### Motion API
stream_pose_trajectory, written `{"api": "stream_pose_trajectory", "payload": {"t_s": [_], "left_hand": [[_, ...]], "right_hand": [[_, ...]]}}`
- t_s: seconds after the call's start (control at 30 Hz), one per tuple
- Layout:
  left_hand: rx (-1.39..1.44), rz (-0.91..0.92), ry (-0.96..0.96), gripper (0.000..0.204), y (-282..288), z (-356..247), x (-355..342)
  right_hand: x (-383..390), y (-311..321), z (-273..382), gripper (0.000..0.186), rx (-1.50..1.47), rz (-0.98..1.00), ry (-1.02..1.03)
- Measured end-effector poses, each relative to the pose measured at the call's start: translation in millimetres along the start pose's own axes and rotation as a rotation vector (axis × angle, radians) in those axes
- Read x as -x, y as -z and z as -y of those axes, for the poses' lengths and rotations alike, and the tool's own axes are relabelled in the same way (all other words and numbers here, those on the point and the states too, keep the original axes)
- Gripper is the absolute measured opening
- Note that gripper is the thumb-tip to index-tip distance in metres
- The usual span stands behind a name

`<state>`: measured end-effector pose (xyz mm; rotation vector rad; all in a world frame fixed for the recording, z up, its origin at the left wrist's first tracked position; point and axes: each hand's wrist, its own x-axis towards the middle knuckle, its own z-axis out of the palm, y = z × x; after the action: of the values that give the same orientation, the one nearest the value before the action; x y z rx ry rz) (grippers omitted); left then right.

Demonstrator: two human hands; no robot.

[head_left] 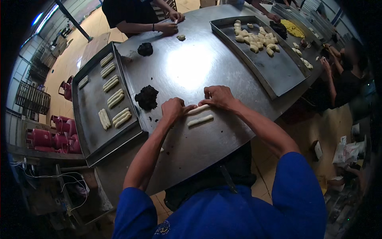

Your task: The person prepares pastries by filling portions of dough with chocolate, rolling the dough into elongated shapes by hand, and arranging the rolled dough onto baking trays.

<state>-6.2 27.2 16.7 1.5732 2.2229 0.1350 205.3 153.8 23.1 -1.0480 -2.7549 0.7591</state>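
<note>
My left hand [174, 109] and my right hand [220, 96] are at the two ends of a pale dough stick [198, 109] on the steel table [175, 169]. Both hands have curled fingers, with the thumbs pressed to the dough. A second dough stick [200, 120] lies parallel to it, a little nearer to me and touched by neither hand. Just left of my left hand sits a dark, crumbly lump of filling [147, 97], with a few crumbs around it.
At left, a metal tray [88, 133] holds several groups of dough sticks. At far right, another tray [276, 75] carries a pile of dough pieces. A smaller dark lump [145, 49] lies farther off. Across the table a co-worker's hands [171, 24] handle dough; others work at right.
</note>
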Motion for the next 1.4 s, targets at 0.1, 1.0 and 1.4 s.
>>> {"api": "stream_pose_trajectory", "payload": {"t_s": [0.1, 1.0, 1.4], "left_hand": [[0.09, -0.125, -0.094, 0.079, -14, 14, 2], [0.006, -0.041, 0.026, 0.077, 7, 8, -10], [0.004, -0.17, -0.008, 0.07, -2, 5, -5]], "right_hand": [[1, -7, -9, 0.057, -0.09, -0.056, -0.06], [-16, 6, 3, 0.064, -0.021, 0.074, -0.083], [-13, 3, 3, 0.057, -0.032, 0.054, 0.026]]}}
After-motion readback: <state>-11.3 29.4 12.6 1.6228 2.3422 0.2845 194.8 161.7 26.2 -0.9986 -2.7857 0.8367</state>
